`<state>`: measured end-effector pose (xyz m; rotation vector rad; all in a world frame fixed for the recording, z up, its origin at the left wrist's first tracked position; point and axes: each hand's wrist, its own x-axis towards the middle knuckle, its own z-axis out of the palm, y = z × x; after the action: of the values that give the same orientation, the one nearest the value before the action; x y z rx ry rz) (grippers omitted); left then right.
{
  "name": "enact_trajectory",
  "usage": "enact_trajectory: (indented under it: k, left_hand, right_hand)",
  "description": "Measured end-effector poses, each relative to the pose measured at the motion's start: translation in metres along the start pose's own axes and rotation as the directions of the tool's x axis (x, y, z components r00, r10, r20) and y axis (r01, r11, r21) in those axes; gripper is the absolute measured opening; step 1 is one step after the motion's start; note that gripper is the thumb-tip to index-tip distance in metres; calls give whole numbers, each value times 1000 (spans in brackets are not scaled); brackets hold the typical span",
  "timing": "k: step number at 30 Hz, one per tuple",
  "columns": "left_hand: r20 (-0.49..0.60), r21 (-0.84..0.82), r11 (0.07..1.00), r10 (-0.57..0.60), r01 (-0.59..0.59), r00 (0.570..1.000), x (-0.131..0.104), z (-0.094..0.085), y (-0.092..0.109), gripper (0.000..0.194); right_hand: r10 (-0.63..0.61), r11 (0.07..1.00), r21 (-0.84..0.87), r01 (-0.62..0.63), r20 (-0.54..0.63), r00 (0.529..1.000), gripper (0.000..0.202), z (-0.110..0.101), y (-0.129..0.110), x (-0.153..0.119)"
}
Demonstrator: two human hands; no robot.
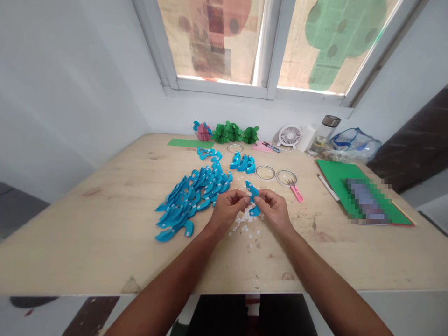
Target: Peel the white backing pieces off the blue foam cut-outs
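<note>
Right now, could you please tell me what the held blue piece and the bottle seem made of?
Blue piece: probably matte paper or foam, thin with little shine. Bottle: glossy glass or clear plastic, since it is see-through; its lid looks metallic, with a grey sheen.

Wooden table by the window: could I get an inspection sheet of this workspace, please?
Surface: wooden table, white scraps scattered near the middle.
Work items: small blue piece; heap of similar blue pieces to its left.
Clutter: rings, pink snips, fan, bottle, green sheet.
Fingers: right hand pinches the small blue piece; left hand is at its edge, grip unclear.
Cables: nothing clearly seen.
Surroundings: white walls, window behind the table.
</note>
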<state>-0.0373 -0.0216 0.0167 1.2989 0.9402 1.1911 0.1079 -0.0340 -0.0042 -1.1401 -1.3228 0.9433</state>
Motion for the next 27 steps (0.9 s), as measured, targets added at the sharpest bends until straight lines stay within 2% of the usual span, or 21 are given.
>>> enact_trajectory:
  k: [10, 16, 27]
  left_hand:
    - [62, 2, 1000, 8, -8, 998, -1, 0, 2, 17]
    - [8, 21, 1000, 17, -17, 1000, 0, 1, 1, 13]
    - [-13, 103, 994, 38, -37, 999, -2, 1, -1, 14]
  right_hand:
    - [14, 999, 46, -13, -26, 1000, 17, -1, 1, 1]
    - [-25, 1000, -9, 24, -54, 998, 17, -1, 0, -1]
    - [-110, 986, -132, 103, -46, 993, 17, -1, -3, -2]
